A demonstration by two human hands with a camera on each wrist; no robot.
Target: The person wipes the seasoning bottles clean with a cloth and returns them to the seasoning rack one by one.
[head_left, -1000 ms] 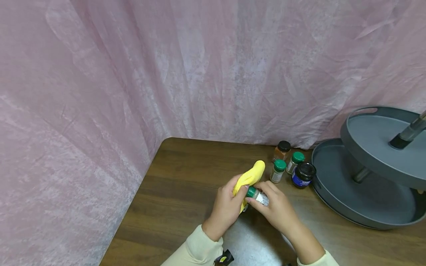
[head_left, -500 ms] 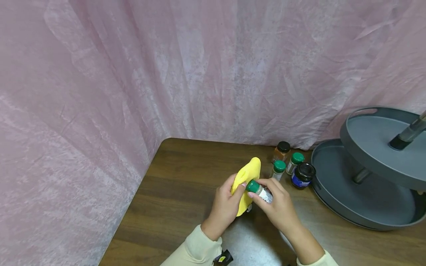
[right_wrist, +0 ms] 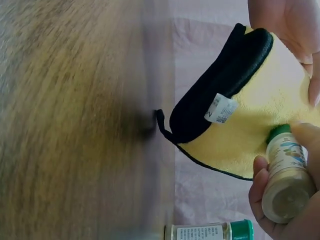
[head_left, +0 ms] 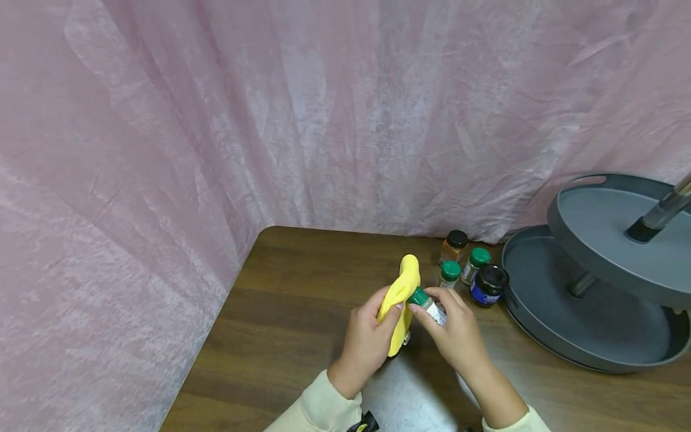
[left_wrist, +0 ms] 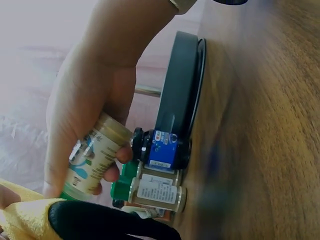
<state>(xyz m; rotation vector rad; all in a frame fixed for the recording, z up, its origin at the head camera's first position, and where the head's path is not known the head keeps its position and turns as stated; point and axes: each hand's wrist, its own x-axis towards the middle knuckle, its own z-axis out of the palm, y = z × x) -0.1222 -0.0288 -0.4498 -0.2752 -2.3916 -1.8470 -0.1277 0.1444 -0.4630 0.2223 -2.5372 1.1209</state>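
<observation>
Left of the tiered tray [head_left: 599,264], we are seeing the left hand [head_left: 367,333] gripping one yellow cloth [head_left: 400,294], the right hand [head_left: 459,330] pinching one small jar [head_left: 433,308]; two green-lidded jars [head_left: 450,272] and two black-lidded jars [head_left: 489,285] are standing nearer the tray. Every label [left_wrist: 157,192] is seeming too blurred for reading. The cloth is looking narrower than before.

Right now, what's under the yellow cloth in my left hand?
The wooden table lies below the yellow cloth, whose lower edge shows black trim and a white tag. In the head view, it covers the table directly beneath and part of your left hand.
</observation>
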